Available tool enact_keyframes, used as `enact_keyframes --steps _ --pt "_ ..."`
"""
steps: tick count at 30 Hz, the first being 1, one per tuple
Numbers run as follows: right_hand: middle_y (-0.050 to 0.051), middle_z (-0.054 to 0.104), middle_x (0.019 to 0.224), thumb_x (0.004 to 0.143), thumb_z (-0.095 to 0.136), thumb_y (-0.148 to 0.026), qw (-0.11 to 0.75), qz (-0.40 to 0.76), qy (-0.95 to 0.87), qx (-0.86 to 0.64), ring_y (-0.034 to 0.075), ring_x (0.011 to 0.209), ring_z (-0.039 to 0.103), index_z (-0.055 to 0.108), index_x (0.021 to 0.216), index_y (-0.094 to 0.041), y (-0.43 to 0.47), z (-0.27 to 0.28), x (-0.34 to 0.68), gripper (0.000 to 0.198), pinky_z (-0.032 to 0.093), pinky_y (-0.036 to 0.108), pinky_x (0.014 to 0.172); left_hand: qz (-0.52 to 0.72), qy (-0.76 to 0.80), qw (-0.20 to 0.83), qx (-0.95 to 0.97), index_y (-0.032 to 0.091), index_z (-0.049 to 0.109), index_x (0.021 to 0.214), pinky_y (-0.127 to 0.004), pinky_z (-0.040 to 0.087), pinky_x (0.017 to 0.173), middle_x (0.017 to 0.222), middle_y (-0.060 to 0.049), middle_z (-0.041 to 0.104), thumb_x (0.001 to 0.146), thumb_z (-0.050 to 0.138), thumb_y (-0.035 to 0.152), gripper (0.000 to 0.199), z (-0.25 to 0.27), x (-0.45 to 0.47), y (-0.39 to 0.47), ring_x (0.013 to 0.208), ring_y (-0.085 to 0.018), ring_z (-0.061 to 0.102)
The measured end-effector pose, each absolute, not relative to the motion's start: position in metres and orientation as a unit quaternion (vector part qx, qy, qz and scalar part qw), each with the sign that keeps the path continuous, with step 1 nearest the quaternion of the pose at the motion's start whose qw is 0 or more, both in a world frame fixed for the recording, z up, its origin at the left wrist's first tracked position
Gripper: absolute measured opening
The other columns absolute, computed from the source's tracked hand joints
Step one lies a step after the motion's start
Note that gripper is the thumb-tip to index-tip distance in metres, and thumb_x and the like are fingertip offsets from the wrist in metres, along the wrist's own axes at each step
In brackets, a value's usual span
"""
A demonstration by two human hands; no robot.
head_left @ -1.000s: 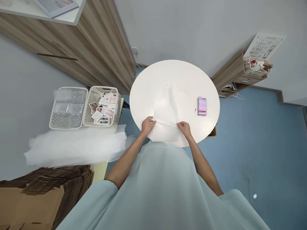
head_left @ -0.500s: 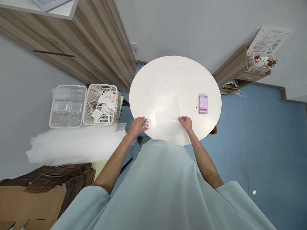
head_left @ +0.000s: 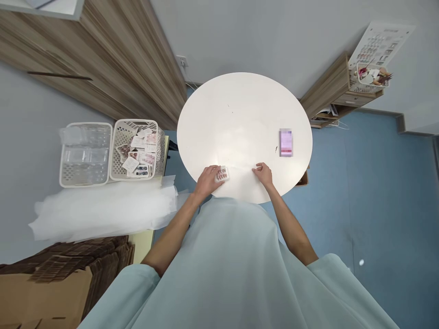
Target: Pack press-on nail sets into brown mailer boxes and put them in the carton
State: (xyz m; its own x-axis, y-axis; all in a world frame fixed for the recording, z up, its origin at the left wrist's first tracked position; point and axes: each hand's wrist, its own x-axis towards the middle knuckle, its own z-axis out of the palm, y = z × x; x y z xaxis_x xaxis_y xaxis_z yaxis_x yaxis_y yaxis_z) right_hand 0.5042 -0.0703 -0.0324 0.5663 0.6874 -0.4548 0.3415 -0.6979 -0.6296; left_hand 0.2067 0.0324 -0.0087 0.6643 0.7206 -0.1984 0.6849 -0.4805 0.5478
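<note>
On the near left part of the white oval table (head_left: 240, 96), my left hand (head_left: 207, 179) is closed around one side of a small clear case of press-on nails (head_left: 222, 173). Rows of reddish nails show through its top. A thin translucent sheet (head_left: 240, 176) lies on the table between my hands, its outline hard to see against the white. My right hand (head_left: 263, 174) pinches the sheet's right side with thumb and forefinger, the other fingers curled.
A phone with a blurred screen (head_left: 286, 142) lies on the table's right. At left stand a basket of carded nail sets (head_left: 156, 151), a basket of clear plastic boxes (head_left: 111, 155), a pile of white wrapping sheets (head_left: 103, 210) and flattened cardboard (head_left: 44, 292). A wooden cabinet (head_left: 133, 55) rises behind.
My left hand has brought the case of nails rightward from the table's edge onto the sheet's left side. My right hand stays at about the same spot. The view has shifted slightly.
</note>
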Motion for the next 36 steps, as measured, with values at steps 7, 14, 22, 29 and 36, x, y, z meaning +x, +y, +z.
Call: enact_keyframes --steps 7,14,22,29,36 --pt "0.002 0.076 0.1 0.091 0.07 -0.037 0.226 0.351 -0.301 -0.857 0.021 0.094 0.07 0.065 0.113 -0.024 -0.087 -0.027 0.496 0.026 0.049 0.031 0.08 -0.009 0.383 0.293 0.876 0.022 0.058 0.146 -0.048 0.053 0.109 0.15 -0.015 0.057 0.087 0.079 0.028 0.063 -0.026 0.256 0.006 0.135 -0.036 0.054" --pt "0.003 0.077 0.098 0.093 0.067 -0.036 0.202 0.374 -0.289 -0.858 0.021 0.094 0.071 0.068 0.106 -0.023 -0.118 -0.021 0.488 0.018 0.05 0.03 0.079 -0.003 0.374 0.304 0.876 0.021 0.051 0.151 -0.049 0.052 0.111 0.155 -0.016 0.054 0.086 0.078 0.021 0.071 -0.032 0.251 0.005 0.141 -0.036 0.051" --pt "0.002 0.077 0.09 0.094 0.064 -0.035 0.197 0.381 -0.302 -0.851 0.021 0.087 0.07 0.069 0.089 -0.023 -0.129 -0.003 0.478 0.014 0.05 0.029 0.074 0.019 0.36 0.319 0.877 0.02 0.049 0.153 -0.051 0.048 0.118 0.156 -0.016 0.055 0.088 0.073 0.018 0.069 -0.033 0.238 0.003 0.146 -0.035 0.049" --pt "0.0 0.076 0.085 0.097 0.066 -0.035 0.211 0.378 -0.398 -0.809 0.018 0.082 0.069 0.069 0.087 -0.024 -0.11 0.026 0.448 0.015 0.047 0.028 0.071 0.031 0.372 0.336 0.865 0.02 0.048 0.155 -0.052 0.045 0.122 0.162 -0.016 0.05 0.086 0.075 0.018 0.073 -0.036 0.237 -0.002 0.15 -0.036 0.046" --pt "0.0 0.077 0.088 0.1 0.069 -0.032 0.147 0.41 -0.529 -0.728 0.017 0.081 0.067 0.069 0.085 -0.024 -0.075 0.029 0.406 0.018 0.041 0.026 0.065 0.106 0.508 0.415 0.748 0.02 0.056 0.147 -0.043 0.054 0.11 0.151 -0.014 0.062 0.107 0.048 0.035 0.043 -0.026 0.229 -0.013 0.132 -0.028 0.064"
